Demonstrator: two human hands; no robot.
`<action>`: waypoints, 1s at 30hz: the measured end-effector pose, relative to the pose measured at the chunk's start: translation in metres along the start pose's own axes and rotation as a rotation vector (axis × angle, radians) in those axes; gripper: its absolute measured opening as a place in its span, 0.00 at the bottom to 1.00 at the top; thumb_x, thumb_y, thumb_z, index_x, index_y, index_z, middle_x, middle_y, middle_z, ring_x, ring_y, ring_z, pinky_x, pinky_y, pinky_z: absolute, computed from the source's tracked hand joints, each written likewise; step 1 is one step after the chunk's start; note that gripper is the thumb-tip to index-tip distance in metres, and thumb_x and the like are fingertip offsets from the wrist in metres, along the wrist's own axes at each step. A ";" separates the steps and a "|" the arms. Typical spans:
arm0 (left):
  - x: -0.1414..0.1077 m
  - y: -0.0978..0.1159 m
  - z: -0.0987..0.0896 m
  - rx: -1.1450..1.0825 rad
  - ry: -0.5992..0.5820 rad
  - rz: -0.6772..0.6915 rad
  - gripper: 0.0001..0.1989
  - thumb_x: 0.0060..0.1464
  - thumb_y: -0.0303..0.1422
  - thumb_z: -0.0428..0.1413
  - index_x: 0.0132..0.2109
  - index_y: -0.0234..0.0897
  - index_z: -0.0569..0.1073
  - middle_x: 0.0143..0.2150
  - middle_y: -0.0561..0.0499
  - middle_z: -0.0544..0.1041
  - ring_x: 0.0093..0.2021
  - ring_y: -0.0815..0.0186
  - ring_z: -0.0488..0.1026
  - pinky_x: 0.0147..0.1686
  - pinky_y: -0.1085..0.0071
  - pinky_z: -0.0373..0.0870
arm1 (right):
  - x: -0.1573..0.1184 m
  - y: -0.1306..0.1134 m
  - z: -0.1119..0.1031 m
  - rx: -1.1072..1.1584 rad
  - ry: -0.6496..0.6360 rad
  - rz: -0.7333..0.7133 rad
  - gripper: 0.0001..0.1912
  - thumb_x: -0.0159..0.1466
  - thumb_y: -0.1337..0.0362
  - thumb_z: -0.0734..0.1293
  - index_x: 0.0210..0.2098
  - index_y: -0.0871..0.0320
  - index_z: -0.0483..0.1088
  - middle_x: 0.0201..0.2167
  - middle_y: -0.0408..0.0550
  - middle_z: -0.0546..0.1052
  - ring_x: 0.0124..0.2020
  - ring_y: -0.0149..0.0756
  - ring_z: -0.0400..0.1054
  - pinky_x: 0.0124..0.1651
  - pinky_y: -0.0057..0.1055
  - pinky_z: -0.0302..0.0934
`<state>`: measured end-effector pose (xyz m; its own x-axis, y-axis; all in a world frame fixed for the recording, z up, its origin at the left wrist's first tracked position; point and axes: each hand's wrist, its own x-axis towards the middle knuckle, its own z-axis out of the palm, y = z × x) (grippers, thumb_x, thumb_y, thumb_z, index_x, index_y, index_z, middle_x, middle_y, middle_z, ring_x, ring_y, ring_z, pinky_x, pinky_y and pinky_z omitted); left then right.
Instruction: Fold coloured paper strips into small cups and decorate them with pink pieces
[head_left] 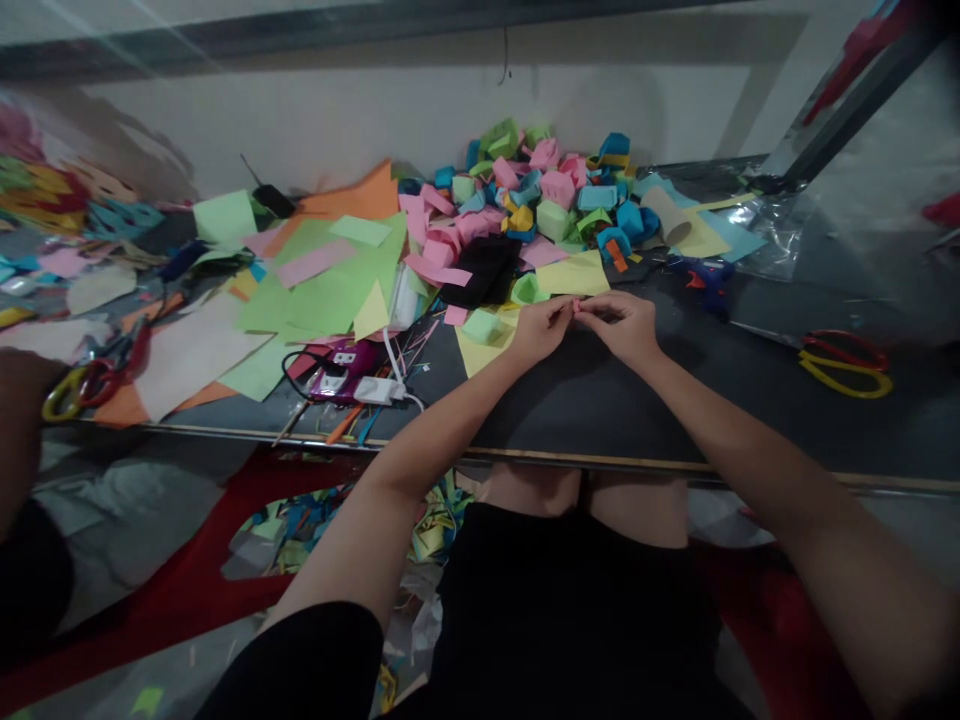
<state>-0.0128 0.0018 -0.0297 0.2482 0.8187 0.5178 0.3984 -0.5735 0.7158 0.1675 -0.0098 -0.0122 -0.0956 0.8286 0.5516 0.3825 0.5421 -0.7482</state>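
In the head view, the small reddish-pink piece (577, 307), seemingly paper, is mostly covered by fingertips, so its exact shape cannot be made out; it is held just above the dark grey tabletop (750, 410), near its middle. The left hand (541, 328) and right hand (624, 322) meet there, each with thumb and index finger pinched narrowly on the piece, the other fingers curled and partly hidden behind. Both forearms reach forward over the table edge and angle inward; the right upper arm runs off the frame. Just beyond the left hand are a bright green folded paper cup (529, 290) and a flat yellow paper sheet (574, 273). Behind them, a heap of pink, blue and green folded paper pieces (556, 188) overlaps so much that single shapes blur, and it partly covers a flat black rectangular object (481, 272). At the left edge, another person's dim hand (26, 375) is cut off beside scissors with red and yellow handles (112, 378); whether it touches them is unclear.
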 end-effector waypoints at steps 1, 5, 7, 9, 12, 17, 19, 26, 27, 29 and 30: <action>0.000 0.000 0.000 0.001 0.003 0.003 0.17 0.68 0.39 0.53 0.51 0.35 0.82 0.34 0.48 0.84 0.29 0.69 0.77 0.32 0.75 0.71 | 0.000 0.001 0.000 -0.008 0.013 -0.009 0.08 0.60 0.57 0.75 0.34 0.54 0.83 0.34 0.48 0.84 0.32 0.38 0.76 0.34 0.35 0.71; 0.001 -0.001 0.002 -0.051 -0.020 -0.035 0.20 0.69 0.42 0.53 0.58 0.36 0.79 0.35 0.48 0.85 0.29 0.70 0.78 0.32 0.75 0.73 | 0.004 0.007 -0.002 -0.016 0.029 -0.035 0.07 0.62 0.57 0.73 0.34 0.53 0.82 0.36 0.48 0.84 0.32 0.38 0.77 0.33 0.35 0.71; 0.002 -0.002 0.004 -0.114 -0.040 -0.053 0.20 0.69 0.42 0.53 0.60 0.37 0.78 0.37 0.48 0.85 0.30 0.69 0.79 0.33 0.74 0.75 | 0.005 0.010 -0.003 -0.003 0.023 -0.033 0.07 0.61 0.57 0.73 0.32 0.53 0.81 0.35 0.48 0.84 0.33 0.39 0.78 0.33 0.35 0.71; 0.003 -0.003 0.006 -0.178 -0.045 -0.059 0.21 0.68 0.44 0.54 0.60 0.38 0.78 0.43 0.46 0.86 0.33 0.68 0.81 0.36 0.72 0.78 | 0.006 0.013 -0.004 0.013 0.022 -0.009 0.07 0.60 0.58 0.74 0.30 0.54 0.79 0.33 0.48 0.83 0.32 0.39 0.78 0.33 0.35 0.71; 0.004 -0.004 0.009 -0.228 -0.023 -0.045 0.21 0.66 0.45 0.56 0.59 0.40 0.79 0.50 0.45 0.84 0.39 0.64 0.83 0.42 0.67 0.81 | 0.005 0.015 -0.003 0.023 0.017 0.046 0.08 0.58 0.58 0.74 0.33 0.55 0.78 0.30 0.47 0.82 0.29 0.37 0.76 0.32 0.33 0.71; 0.004 -0.002 0.010 -0.224 0.007 -0.032 0.20 0.65 0.44 0.58 0.58 0.41 0.79 0.54 0.48 0.83 0.48 0.62 0.83 0.49 0.65 0.81 | 0.004 0.012 -0.003 0.056 -0.003 0.081 0.13 0.54 0.58 0.76 0.38 0.56 0.76 0.34 0.47 0.82 0.30 0.36 0.76 0.30 0.30 0.70; 0.003 0.000 0.010 -0.202 0.004 -0.045 0.19 0.66 0.43 0.57 0.59 0.42 0.79 0.53 0.49 0.83 0.44 0.63 0.83 0.46 0.67 0.81 | 0.004 0.011 -0.003 0.057 0.006 0.079 0.13 0.55 0.58 0.76 0.38 0.56 0.76 0.35 0.47 0.82 0.31 0.35 0.76 0.30 0.30 0.70; 0.001 0.002 0.008 -0.145 -0.027 -0.072 0.22 0.68 0.45 0.55 0.61 0.40 0.77 0.35 0.51 0.85 0.27 0.71 0.78 0.32 0.75 0.75 | 0.006 0.015 -0.002 0.027 0.070 0.014 0.09 0.59 0.58 0.73 0.36 0.56 0.77 0.32 0.48 0.82 0.30 0.36 0.76 0.30 0.31 0.69; 0.001 0.002 0.008 -0.132 -0.022 -0.071 0.21 0.68 0.45 0.54 0.61 0.40 0.77 0.32 0.51 0.85 0.26 0.71 0.77 0.32 0.75 0.75 | 0.006 0.015 -0.002 0.017 0.078 0.001 0.09 0.59 0.58 0.72 0.36 0.56 0.77 0.33 0.48 0.82 0.30 0.36 0.76 0.29 0.31 0.69; 0.001 0.003 0.009 -0.104 -0.003 -0.063 0.20 0.68 0.44 0.54 0.60 0.39 0.78 0.30 0.52 0.84 0.25 0.71 0.77 0.31 0.75 0.74 | 0.005 0.014 -0.001 0.000 0.088 -0.023 0.08 0.60 0.59 0.72 0.35 0.55 0.78 0.35 0.49 0.82 0.29 0.36 0.76 0.28 0.31 0.69; 0.001 0.003 0.009 -0.091 0.009 -0.057 0.20 0.69 0.43 0.54 0.60 0.39 0.78 0.29 0.51 0.83 0.25 0.71 0.77 0.32 0.75 0.74 | 0.005 0.013 -0.001 -0.007 0.090 -0.033 0.07 0.60 0.59 0.72 0.35 0.55 0.78 0.36 0.49 0.83 0.29 0.35 0.76 0.27 0.31 0.68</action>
<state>-0.0031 0.0011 -0.0317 0.2191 0.8500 0.4790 0.3294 -0.5266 0.7837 0.1731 0.0015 -0.0187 -0.0251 0.7943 0.6070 0.3874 0.5675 -0.7266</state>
